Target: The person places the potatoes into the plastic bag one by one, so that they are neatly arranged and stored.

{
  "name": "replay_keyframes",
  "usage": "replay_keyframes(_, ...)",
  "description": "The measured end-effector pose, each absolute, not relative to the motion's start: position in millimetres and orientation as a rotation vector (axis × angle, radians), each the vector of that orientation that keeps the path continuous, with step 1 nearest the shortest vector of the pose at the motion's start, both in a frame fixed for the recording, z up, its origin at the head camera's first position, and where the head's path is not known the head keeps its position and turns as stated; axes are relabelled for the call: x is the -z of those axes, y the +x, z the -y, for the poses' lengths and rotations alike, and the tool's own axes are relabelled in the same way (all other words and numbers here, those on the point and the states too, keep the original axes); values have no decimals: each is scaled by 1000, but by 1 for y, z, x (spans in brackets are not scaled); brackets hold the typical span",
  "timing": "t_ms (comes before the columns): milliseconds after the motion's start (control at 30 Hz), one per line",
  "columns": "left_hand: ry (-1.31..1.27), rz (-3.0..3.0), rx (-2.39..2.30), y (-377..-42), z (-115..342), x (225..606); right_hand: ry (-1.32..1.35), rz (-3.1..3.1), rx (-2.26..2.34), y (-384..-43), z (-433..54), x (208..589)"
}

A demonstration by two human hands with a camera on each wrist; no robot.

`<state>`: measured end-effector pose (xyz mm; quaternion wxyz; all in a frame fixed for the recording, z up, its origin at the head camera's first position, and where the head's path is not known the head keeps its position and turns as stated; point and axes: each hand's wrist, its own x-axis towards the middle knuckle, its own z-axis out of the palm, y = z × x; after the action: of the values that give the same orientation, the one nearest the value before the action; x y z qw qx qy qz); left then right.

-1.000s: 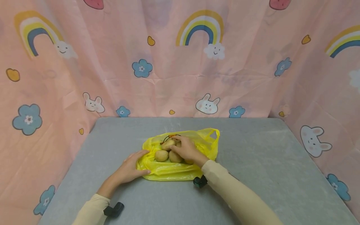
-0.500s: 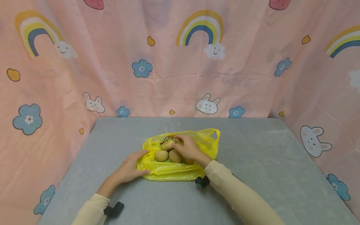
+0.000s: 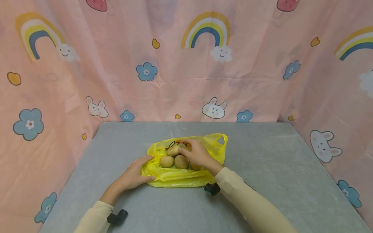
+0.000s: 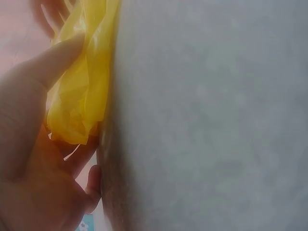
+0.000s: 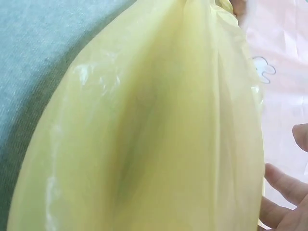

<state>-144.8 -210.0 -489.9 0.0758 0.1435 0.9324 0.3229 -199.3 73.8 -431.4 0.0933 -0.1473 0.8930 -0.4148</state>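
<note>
Several brown potatoes (image 3: 167,161) lie in a yellow plastic bag (image 3: 180,183), which rests flat on the grey table. My right hand (image 3: 198,155) reaches over the bag from the right and grips a potato (image 3: 189,147) at the back of the group, mostly covered by the hand. Beside its thumb lies a longer potato (image 3: 174,149). My left hand (image 3: 132,174) rests at the bag's left end with thumb and fingers spread apart. In the left wrist view, its thumb lies against the bag film (image 4: 91,86). In the right wrist view, bag film (image 5: 159,120) hides most of the right hand's work.
The grey table (image 3: 271,168) extends around the bag on all sides. A pink patterned curtain (image 3: 250,64) stands behind it and at both sides. The bag's handle loop (image 3: 223,139) sticks out at the back right. Dark wrist devices (image 3: 118,217) hang below the sleeves.
My right wrist and forearm have shifted slightly to the right, and the thumb has moved up beside the longer potato. The left hand and the bag stay almost still.
</note>
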Motion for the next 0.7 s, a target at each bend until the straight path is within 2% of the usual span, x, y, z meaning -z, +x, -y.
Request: replay_keyframes(700,435,-2794,-961,-145,211,489,-501,-2673,1269,-189,-90,429)
